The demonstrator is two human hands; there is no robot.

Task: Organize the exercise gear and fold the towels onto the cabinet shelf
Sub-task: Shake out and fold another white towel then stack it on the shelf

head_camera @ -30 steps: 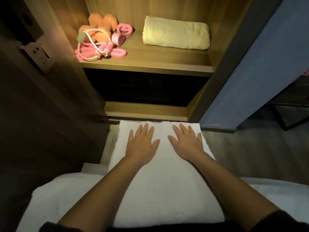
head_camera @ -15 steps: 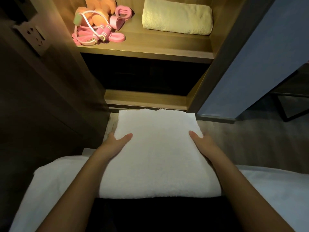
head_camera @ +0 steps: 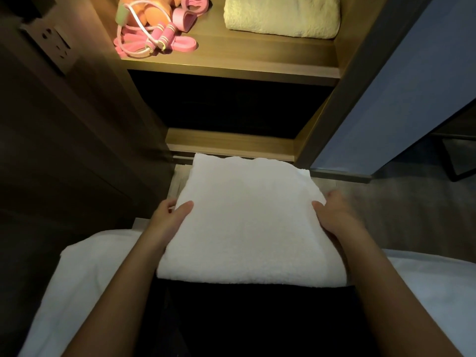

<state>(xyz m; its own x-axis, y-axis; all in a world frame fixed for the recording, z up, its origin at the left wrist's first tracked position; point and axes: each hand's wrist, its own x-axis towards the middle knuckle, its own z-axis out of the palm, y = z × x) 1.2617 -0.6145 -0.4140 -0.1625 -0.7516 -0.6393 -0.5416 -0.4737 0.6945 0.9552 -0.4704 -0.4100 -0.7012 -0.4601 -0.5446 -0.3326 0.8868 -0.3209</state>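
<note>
Left grip [head_camera: 167, 215] and right grip [head_camera: 334, 212] pinch the folded white towel [head_camera: 247, 222] by its two side edges. Each thumb lies flat on the top surface. The fingers wrap down over the edge, mostly hidden beneath the cloth. The towel is a thick, squarish stack with its rounded fold nearest the person and its looser edges pointing toward the cabinet. It sits low in front of the cabinet's base, and whether it rests on anything cannot be told. A dark area lies below its near fold.

White bedding [head_camera: 77, 279] spreads to both sides under the forearms, which reach forward roughly parallel with the wrists turned inward.

A dark lower compartment [head_camera: 231, 106] opens beyond the towel. Above it is the lit wooden shelf [head_camera: 231, 63]. On the shelf's right half lies a folded pale yellow towel [head_camera: 280, 16]. Its left half holds a pink skipping rope [head_camera: 154, 39], a pink resistance band [head_camera: 183, 46] and orange dumbbells [head_camera: 149, 11], all touching in one heap.

An open blue-grey cabinet door [head_camera: 412, 86] stands to the right, over grey floor [head_camera: 412, 215]. A wall socket [head_camera: 55, 47] sits on the dark panel to the left.
</note>
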